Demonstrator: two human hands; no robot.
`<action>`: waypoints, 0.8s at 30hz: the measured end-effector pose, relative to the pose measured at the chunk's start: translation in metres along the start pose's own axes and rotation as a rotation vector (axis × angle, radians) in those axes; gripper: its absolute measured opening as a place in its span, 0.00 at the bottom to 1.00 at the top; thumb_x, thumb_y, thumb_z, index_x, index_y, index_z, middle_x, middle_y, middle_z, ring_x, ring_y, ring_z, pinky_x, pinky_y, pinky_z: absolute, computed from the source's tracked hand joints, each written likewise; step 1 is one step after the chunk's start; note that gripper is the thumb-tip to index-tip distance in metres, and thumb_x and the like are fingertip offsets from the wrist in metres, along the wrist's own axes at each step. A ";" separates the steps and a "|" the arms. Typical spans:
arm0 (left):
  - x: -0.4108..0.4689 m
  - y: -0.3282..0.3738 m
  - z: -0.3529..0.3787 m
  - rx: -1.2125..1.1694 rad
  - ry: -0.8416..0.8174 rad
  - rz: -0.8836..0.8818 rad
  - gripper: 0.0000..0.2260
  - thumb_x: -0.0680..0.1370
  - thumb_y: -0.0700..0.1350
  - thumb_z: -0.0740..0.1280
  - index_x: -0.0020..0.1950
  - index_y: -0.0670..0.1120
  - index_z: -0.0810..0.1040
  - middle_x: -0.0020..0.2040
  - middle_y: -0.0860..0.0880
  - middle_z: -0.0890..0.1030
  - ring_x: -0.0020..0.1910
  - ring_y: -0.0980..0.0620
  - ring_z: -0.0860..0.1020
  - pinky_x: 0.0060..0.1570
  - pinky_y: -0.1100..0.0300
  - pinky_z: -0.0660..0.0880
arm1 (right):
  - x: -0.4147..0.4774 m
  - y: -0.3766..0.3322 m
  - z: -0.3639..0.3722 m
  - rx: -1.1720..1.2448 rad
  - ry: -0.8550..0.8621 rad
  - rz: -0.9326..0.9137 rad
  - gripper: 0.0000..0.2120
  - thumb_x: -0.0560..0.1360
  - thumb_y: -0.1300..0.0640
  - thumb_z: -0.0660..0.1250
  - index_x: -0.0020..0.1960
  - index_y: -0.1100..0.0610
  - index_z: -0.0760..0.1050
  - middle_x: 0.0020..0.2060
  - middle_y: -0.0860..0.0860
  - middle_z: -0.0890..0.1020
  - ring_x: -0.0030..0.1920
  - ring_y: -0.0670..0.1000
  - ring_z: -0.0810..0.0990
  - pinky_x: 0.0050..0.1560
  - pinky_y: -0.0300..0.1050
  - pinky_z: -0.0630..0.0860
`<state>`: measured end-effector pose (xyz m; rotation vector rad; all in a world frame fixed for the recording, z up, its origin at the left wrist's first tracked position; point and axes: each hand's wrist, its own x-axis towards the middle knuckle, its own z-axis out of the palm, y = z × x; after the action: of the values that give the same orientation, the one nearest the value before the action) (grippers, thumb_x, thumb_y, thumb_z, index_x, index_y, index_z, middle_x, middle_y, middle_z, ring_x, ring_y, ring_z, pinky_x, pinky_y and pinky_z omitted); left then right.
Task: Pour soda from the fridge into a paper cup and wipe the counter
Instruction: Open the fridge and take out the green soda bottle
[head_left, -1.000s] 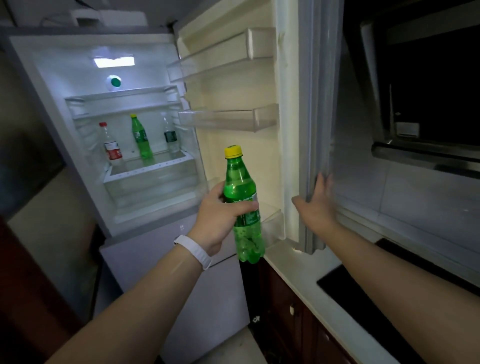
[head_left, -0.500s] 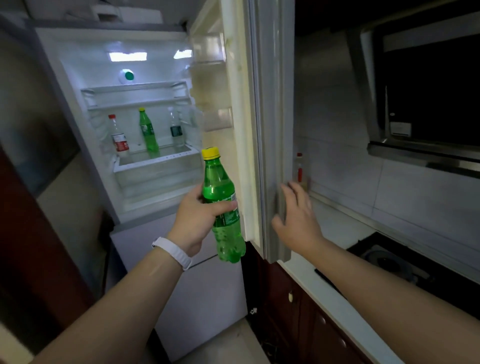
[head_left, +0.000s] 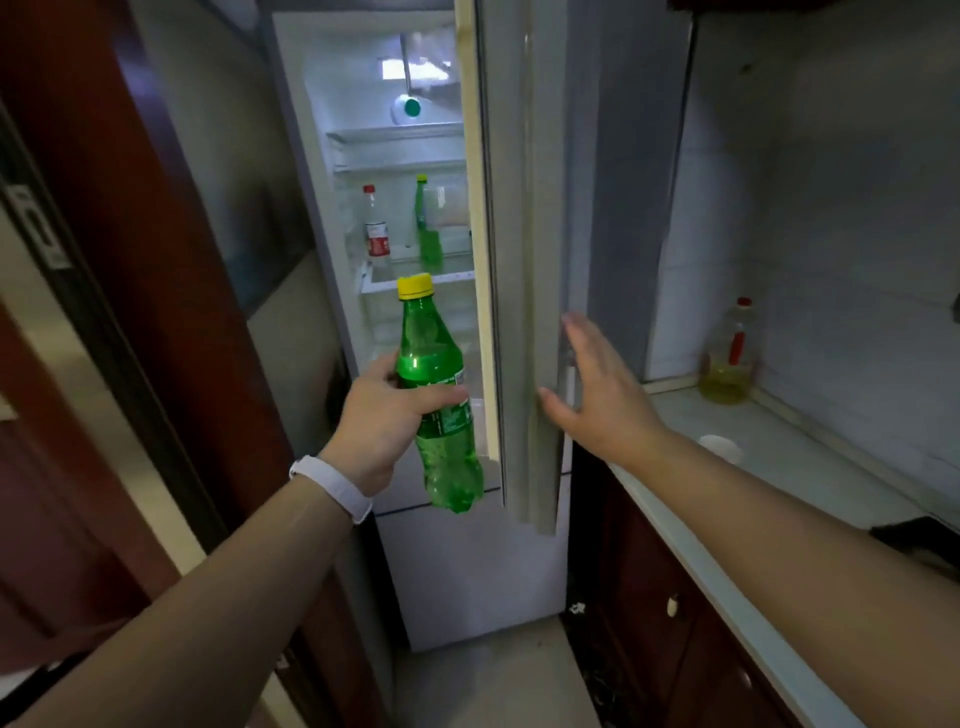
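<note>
Mid-frame, the left hand (head_left: 384, 421) grips the soda (head_left: 436, 395) round its middle, near upright, yellow cap on. Just right of it, the right hand (head_left: 597, 395), fingers straight, lies flat against the door (head_left: 519, 260) edge. The door hides half the fridge (head_left: 311, 156). Inside, a red-capped bottle (head_left: 375, 228) and a green bottle (head_left: 427, 228) stand on a shelf. On the counter (head_left: 810, 467) at right sit the cup (head_left: 719, 448) and, farther back, an oil bottle (head_left: 727, 358).

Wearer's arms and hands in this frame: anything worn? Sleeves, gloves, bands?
No sleeves in view on either arm, and no gloves on the left hand or the right hand. A plain white band wraps the left wrist. Nothing shows on the right wrist. I can make out no rings.
</note>
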<state>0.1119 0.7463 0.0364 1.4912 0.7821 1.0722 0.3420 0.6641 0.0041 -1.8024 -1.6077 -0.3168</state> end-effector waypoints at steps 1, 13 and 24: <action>0.003 -0.001 -0.005 -0.006 0.023 0.001 0.17 0.65 0.36 0.80 0.51 0.46 0.83 0.49 0.42 0.85 0.50 0.39 0.83 0.53 0.39 0.80 | 0.007 -0.003 0.011 0.021 0.003 -0.030 0.41 0.78 0.42 0.64 0.80 0.48 0.42 0.80 0.47 0.48 0.78 0.46 0.49 0.75 0.44 0.49; 0.046 -0.022 -0.047 0.094 0.314 -0.018 0.20 0.65 0.34 0.78 0.55 0.41 0.81 0.51 0.40 0.85 0.48 0.40 0.84 0.47 0.48 0.82 | 0.098 -0.036 0.138 0.014 0.154 -0.330 0.41 0.73 0.34 0.62 0.77 0.54 0.54 0.76 0.62 0.60 0.75 0.61 0.56 0.73 0.59 0.58; 0.061 -0.037 -0.068 0.141 0.516 -0.024 0.18 0.65 0.32 0.78 0.52 0.45 0.82 0.47 0.44 0.86 0.47 0.42 0.84 0.48 0.47 0.81 | 0.171 -0.084 0.199 0.002 0.037 -0.372 0.46 0.73 0.35 0.61 0.77 0.53 0.39 0.79 0.58 0.46 0.76 0.56 0.39 0.74 0.60 0.37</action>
<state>0.0743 0.8346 0.0136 1.3259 1.2519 1.4317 0.2456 0.9219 -0.0115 -1.4791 -1.9123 -0.5125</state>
